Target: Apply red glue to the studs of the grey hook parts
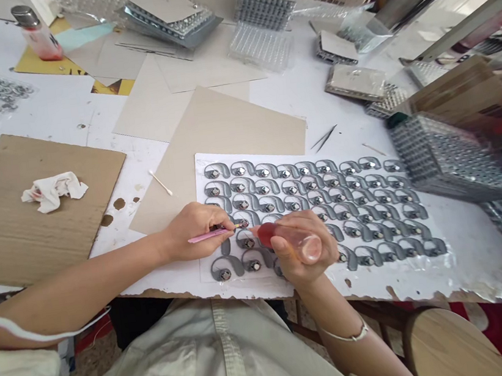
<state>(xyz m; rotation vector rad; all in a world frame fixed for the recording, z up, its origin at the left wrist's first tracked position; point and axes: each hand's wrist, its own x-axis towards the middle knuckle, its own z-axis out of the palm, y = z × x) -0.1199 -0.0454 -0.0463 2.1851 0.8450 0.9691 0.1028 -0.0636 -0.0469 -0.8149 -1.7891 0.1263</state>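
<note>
My left hand (196, 229) pinches a pink stick (211, 235) pointing to 3 o'clock at a grey ear-hook piece (242, 222); right hand (303, 249) grips a red-tipped bottle (288, 240).

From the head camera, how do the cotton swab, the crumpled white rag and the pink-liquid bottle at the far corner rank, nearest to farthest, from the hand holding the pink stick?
Measured from the left hand:
1. Cotton swab, just beyond the hand on the table.
2. Crumpled white rag, farther off to the left on the brown cardboard sheet.
3. Pink-liquid bottle, at the table's far left corner.
</note>
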